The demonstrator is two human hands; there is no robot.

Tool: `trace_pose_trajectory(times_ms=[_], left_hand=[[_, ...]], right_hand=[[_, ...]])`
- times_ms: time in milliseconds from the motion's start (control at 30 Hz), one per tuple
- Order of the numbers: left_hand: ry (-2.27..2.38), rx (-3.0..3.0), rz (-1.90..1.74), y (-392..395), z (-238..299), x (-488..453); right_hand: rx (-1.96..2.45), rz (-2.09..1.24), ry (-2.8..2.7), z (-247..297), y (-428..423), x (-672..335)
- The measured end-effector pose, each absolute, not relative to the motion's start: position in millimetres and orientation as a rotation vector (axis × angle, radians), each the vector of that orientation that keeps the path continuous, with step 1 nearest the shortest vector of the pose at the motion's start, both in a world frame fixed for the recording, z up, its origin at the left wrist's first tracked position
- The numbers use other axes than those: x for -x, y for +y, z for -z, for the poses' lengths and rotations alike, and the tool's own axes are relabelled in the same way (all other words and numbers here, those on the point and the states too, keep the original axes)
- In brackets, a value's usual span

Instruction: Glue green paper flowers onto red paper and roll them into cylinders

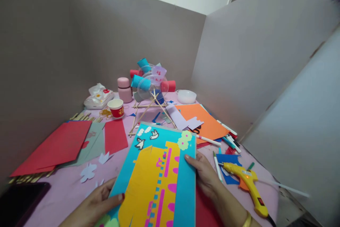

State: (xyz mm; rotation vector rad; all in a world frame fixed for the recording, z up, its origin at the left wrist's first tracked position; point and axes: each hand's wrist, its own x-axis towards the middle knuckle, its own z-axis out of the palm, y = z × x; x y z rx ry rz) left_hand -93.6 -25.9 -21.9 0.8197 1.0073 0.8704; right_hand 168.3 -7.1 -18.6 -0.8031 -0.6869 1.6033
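A paper collage (148, 170) with a blue ground, a yellow building shape, pink strips, white birds and green flowers is held up in front of me, its bottom edge out of view. My left hand (102, 200) grips its left edge, thumb on the front. On the right edge, my right hand (205, 172) is closed the same way, with the fingers behind the sheet mostly hidden. Close to the right hand lie a white pen (217, 168) and a yellow hot glue gun (244, 179) with an orange light showing. White paper cutouts (88, 172) rest near the left hand.
Behind the collage stands a stick-framed wheel (152, 87) with coloured paper cups. A red paper cup (116, 109), a pink flask (124, 90) and a white bowl (186, 96) are around it. Red sheets (61, 142) and a phone (23, 202) lie left, orange paper (203, 119) right. Grey panels enclose the table.
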Motion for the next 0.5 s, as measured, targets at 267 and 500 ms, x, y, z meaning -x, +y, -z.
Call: trace_pose_trajectory(times_ms=[267, 500], left_hand=[[1.784, -1.741, -1.119, -4, -11, 115], [1.422, -2.248, -1.203, 19, -68, 37]], right_hand=[[0.778, -1.653, -0.825, 0, 7, -151], [0.709, -1.601, -1.129, -23, 14, -133]])
